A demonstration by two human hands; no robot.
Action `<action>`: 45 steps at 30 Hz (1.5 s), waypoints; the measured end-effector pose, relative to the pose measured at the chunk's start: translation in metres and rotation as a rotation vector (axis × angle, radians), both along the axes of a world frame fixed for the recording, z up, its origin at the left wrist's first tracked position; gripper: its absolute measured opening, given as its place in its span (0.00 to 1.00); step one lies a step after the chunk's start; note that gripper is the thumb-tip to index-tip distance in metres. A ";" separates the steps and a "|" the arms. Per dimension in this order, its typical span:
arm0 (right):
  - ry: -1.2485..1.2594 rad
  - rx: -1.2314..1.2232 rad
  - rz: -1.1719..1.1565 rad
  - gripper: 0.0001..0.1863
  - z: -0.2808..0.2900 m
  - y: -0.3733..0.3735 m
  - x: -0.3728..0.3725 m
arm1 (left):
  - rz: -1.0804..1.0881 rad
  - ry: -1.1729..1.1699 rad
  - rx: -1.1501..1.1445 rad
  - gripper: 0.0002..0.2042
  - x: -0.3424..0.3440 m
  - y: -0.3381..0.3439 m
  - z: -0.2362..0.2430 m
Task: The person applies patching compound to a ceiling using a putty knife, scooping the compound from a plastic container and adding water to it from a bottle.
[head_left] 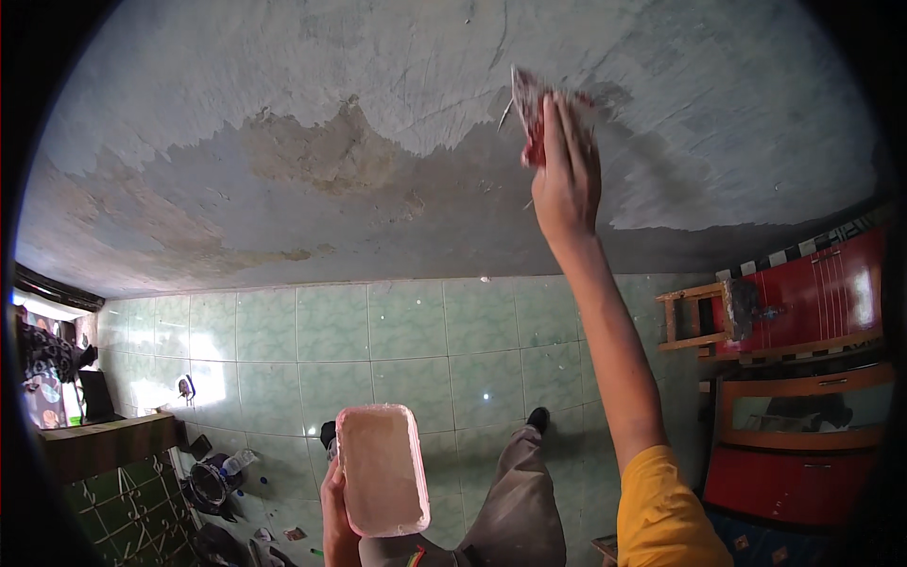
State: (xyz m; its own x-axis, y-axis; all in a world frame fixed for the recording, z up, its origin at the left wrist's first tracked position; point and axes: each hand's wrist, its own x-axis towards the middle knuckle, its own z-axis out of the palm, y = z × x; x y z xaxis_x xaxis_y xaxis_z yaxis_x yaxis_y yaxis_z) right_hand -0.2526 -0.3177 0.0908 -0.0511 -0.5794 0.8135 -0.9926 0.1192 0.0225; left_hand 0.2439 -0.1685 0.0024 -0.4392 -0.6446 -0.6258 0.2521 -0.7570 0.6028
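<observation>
My right hand (569, 180) reaches up to the wall, its fingers pressed along a putty knife (532, 118) with a red grip and a broad, whitish-smeared blade. Motion blurs the blade's edge, which lies at or close to the wall (378, 76). Around it the wall is patchy: pale grey coating above, darker grey and brown rough areas below. Low in front of me my left hand (337, 496) grips the left side of a pink rectangular tub (383, 472). Pale residue coats the tub's inside and rim. Most of that hand's fingers are hidden behind the tub.
Green tiles (406, 321) cover the floor, with small white specks on them. At right stand a small wooden stool (694, 317) and red cabinets (794, 482). To the left are a green panel with metal grillwork (123, 510), a dark bucket (213, 482) and a plastic bottle (240, 461).
</observation>
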 end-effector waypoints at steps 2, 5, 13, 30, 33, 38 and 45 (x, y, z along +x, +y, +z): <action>0.127 -0.009 -0.103 0.28 0.018 -0.017 0.000 | -0.011 0.001 -0.006 0.36 0.001 0.002 -0.008; 0.086 0.135 -0.082 0.29 -0.046 -0.004 0.003 | 0.000 0.010 -0.034 0.36 -0.004 0.000 -0.005; -0.096 0.229 0.026 0.31 -0.057 0.006 0.019 | 0.026 0.003 -0.003 0.35 0.009 -0.006 -0.006; -1.761 0.418 0.126 0.21 -0.061 0.059 0.109 | 0.068 -0.062 0.018 0.32 -0.007 -0.022 0.021; -2.294 0.159 0.490 0.23 0.007 0.103 0.146 | 0.115 -0.037 -0.206 0.30 -0.026 -0.028 0.029; -1.896 0.117 0.547 0.17 0.062 0.159 0.185 | 0.147 -0.060 -0.254 0.30 -0.072 -0.043 0.118; -1.172 -0.099 0.332 0.10 0.167 0.212 0.216 | 0.083 0.078 -0.542 0.34 -0.081 -0.043 0.206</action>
